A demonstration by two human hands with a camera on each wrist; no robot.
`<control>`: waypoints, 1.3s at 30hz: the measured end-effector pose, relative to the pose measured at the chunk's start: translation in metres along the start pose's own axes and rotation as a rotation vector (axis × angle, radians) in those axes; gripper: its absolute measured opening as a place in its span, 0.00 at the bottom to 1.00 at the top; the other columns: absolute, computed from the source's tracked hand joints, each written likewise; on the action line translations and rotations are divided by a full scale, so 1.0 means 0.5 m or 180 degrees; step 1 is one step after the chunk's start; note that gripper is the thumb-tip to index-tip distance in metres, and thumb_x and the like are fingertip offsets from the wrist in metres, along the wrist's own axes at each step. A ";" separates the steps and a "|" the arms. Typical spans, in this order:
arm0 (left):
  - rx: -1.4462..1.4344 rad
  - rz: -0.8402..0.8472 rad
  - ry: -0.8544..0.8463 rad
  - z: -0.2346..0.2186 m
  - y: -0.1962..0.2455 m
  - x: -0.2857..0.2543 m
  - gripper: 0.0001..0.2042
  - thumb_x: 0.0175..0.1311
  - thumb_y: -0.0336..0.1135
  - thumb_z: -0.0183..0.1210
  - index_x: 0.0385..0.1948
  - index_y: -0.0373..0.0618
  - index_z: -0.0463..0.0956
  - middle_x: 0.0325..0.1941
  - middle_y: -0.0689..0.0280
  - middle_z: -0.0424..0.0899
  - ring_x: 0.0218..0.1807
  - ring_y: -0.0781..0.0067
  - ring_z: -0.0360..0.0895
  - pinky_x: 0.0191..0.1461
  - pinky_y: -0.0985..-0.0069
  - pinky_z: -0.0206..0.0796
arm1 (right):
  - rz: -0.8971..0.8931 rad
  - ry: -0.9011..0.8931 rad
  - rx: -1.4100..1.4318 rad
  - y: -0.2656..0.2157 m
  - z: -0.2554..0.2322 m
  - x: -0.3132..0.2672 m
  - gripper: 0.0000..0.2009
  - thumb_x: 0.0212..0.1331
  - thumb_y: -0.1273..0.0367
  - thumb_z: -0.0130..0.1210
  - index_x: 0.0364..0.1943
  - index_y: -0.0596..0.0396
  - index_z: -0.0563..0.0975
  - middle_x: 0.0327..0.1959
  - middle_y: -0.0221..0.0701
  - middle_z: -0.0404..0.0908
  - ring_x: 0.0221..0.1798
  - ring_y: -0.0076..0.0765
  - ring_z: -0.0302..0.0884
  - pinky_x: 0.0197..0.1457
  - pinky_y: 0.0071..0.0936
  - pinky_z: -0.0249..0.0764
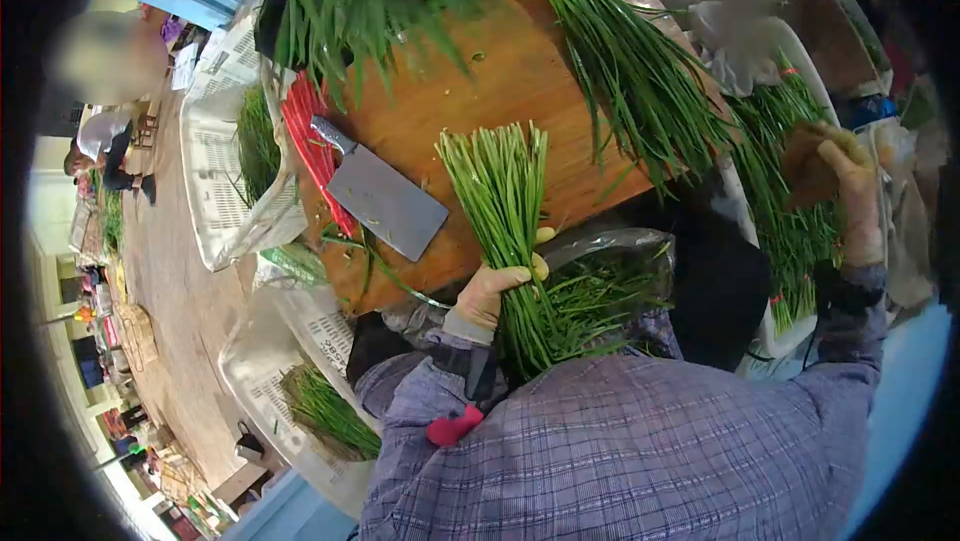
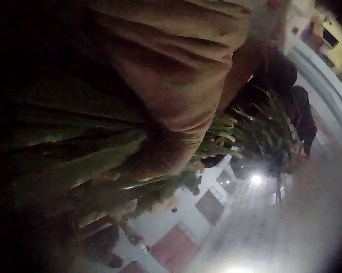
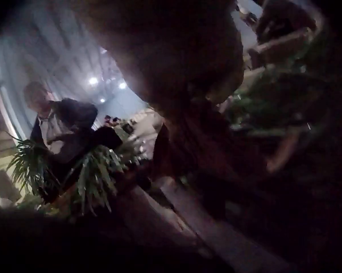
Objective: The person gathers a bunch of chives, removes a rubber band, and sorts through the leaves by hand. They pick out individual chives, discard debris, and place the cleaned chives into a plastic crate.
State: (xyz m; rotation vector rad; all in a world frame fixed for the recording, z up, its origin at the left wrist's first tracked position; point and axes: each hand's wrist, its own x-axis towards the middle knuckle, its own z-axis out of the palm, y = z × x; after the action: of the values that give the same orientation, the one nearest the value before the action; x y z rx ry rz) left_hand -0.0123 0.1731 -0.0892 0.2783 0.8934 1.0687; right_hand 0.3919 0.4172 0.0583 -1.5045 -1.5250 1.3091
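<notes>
Garlic chives [image 1: 497,196], in one bunch, were upright in your left hand [image 1: 487,296] in the head view, pale ends over the near edge of the wooden board [image 1: 465,96] and leaves toward your plaid shirt [image 1: 620,441]. Your left fingers and thumb wrapped the stems. Loose leaves [image 1: 600,291] lay beside the bunch, in clear plastic. On the board, the cleaver [image 1: 388,203] lay near the red strips [image 1: 302,131], left of your bunch, and a larger pile of chives [image 1: 630,71] lay to its right. Your right hand [image 1: 852,176] was raised over the red-banded bundles [image 1: 790,191] in the right-hand crate [image 1: 815,81], beside a blurred brown thing [image 1: 810,156]; whether it gripped that, you could not tell.

In the left wrist view, your hand curled round the dim stems, their pale ends showing past it.

The right wrist view was too dark to show how your right fingers lay; beyond, a seated person [image 3: 63,122] was behind leafy greens [image 3: 97,173].
</notes>
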 end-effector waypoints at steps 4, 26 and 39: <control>-0.0233 0.0005 -0.0084 -0.014 -0.015 -0.009 0.35 0.45 0.40 0.63 0.61 0.40 0.66 0.35 0.68 0.79 0.32 0.78 0.75 0.37 0.80 0.69 | -0.0215 -0.0414 0.0446 -0.178 0.206 -0.098 0.17 0.56 0.72 0.54 0.51 0.61 0.74 0.39 0.38 0.81 0.30 0.25 0.75 0.30 0.22 0.72; -0.0308 -0.0382 -0.0179 -0.071 -0.085 -0.001 0.26 0.48 0.42 0.62 0.51 0.38 0.73 0.34 0.68 0.78 0.33 0.76 0.74 0.37 0.79 0.66 | -0.4177 -0.1004 -0.2755 0.035 0.817 0.192 0.14 0.52 0.69 0.54 0.44 0.35 0.78 0.48 0.19 0.75 0.58 0.34 0.66 0.60 0.36 0.64; -0.0628 -0.0259 -0.0243 -0.089 -0.102 0.008 0.34 0.48 0.38 0.64 0.60 0.35 0.66 0.34 0.67 0.78 0.32 0.77 0.73 0.37 0.79 0.66 | -0.2991 -0.2868 -0.2520 0.028 0.715 -0.007 0.22 0.66 0.62 0.46 0.65 0.45 0.64 0.64 0.32 0.67 0.68 0.38 0.61 0.69 0.50 0.54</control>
State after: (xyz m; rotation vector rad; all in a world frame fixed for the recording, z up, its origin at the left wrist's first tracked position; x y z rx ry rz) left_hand -0.0122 0.1424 -0.1494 0.1164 0.7190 1.0549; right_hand 0.0674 0.3335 -0.0669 -0.2373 -3.0395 0.7939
